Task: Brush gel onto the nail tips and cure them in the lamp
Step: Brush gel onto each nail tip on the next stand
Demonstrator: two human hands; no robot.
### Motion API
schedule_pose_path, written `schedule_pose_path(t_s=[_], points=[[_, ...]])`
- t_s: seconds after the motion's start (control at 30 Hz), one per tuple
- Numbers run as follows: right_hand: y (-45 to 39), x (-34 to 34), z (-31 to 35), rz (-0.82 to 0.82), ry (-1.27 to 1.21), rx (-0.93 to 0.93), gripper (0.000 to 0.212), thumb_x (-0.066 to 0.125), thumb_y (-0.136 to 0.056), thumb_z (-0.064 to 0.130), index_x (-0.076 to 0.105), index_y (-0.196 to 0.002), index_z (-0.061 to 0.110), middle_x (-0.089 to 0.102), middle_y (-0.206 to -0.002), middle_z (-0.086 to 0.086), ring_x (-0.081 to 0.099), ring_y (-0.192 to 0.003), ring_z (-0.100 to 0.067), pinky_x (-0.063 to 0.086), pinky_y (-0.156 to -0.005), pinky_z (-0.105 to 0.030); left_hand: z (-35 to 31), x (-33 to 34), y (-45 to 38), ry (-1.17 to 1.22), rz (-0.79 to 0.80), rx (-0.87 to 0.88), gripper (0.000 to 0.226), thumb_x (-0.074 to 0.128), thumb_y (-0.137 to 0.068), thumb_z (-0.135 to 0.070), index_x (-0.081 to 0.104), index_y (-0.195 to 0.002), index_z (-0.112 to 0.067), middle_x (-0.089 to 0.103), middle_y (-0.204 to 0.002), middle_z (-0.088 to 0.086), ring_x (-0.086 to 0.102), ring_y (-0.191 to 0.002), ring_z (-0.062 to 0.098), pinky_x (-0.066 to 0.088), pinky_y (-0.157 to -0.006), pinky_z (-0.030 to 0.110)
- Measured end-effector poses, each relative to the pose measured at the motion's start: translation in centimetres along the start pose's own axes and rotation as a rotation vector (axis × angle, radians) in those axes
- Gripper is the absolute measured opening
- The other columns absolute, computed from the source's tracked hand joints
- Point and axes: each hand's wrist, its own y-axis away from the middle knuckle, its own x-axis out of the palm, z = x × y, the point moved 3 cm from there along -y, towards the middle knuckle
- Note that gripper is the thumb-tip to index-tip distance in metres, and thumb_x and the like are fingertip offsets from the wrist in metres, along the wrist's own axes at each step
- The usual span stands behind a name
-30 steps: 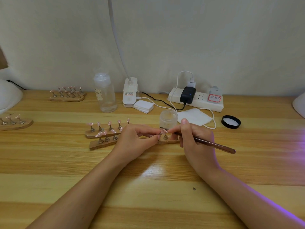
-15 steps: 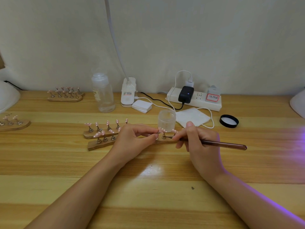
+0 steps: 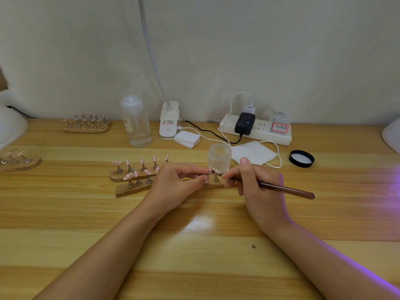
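Two wooden holders (image 3: pixel 127 189) with pink nail tips (image 3: pixel 130 176) on small stands lie mid-table. My left hand (image 3: pixel 175 185) pinches the stand of one pink tip at the near holder's right end. My right hand (image 3: pixel 257 187) grips a brown brush (image 3: pixel 281 189); its bristle end touches that tip (image 3: pixel 213 170). Just behind stands an open frosted gel jar (image 3: pixel 219 155), and its black lid (image 3: pixel 301 158) lies to the right. White curing lamps sit at the left edge (image 3: pixel 10 126) and the right edge (image 3: pixel 392 135); violet light falls on the table at right.
More nail-tip holders rest at the back left (image 3: pixel 86 124) and far left (image 3: pixel 17 161). A clear bottle (image 3: pixel 136 122), a clip desk lamp base (image 3: pixel 170 121), white pads (image 3: pixel 187 139), a wipe (image 3: pixel 253 152) and a power strip (image 3: pixel 257 128) with cables line the back.
The brush handle has swung between frames, ending lower at right again, while the bristles stay at the tip my left hand pinches. The view shifted slightly.
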Motion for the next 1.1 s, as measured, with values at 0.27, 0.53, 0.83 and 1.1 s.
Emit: schedule_pose_path(t_s=[0.27,0.53,0.83,1.1], points=[[0.2,-0.7,-0.1,-0.046,-0.019,0.022,0.041,0.04,-0.089,0.024,0.068,-0.059,0.018,0.06,-0.047,-0.001,0.054,-0.045,-0.004,0.038,-0.053,-0.01,-0.4,-0.1,0.2,0.005,0.014,0.044,0.027,0.07,-0.075,-0.001,0.073,-0.075,-0.027,0.072,-0.081,-0.005,0.064,-0.078,0.005,0.053,-0.068,0.02],[0.2,-0.3,0.2,-0.068,-0.002,-0.01,0.038,0.039,-0.09,0.024,0.068,-0.066,0.022,0.063,-0.055,-0.001,0.056,-0.052,-0.002,0.04,-0.055,-0.011,-0.6,0.3,0.2,0.081,-0.003,-0.016,0.018,0.07,-0.075,0.0,0.072,-0.073,-0.018,0.072,-0.074,-0.006,0.066,-0.068,0.006,0.052,-0.061,0.015],[0.1,0.5,0.2,-0.026,0.021,0.008,0.038,0.038,-0.091,0.023,0.069,-0.069,0.02,0.062,-0.056,0.005,0.056,-0.052,0.001,0.04,-0.057,-0.009,-0.6,0.3,0.2,0.062,0.006,0.013,0.015,0.071,-0.073,0.002,0.071,-0.073,-0.014,0.071,-0.07,-0.008,0.064,-0.068,0.002,0.049,-0.059,0.013],[0.5,0.4,0.2,0.018,-0.019,-0.016,0.04,0.039,-0.09,0.02,0.069,-0.065,0.013,0.061,-0.052,0.004,0.054,-0.047,-0.001,0.038,-0.055,-0.009,-0.6,0.2,0.2,0.043,0.014,0.017,0.016,0.071,-0.074,0.002,0.071,-0.076,-0.014,0.069,-0.071,-0.005,0.062,-0.069,0.001,0.05,-0.06,0.015]])
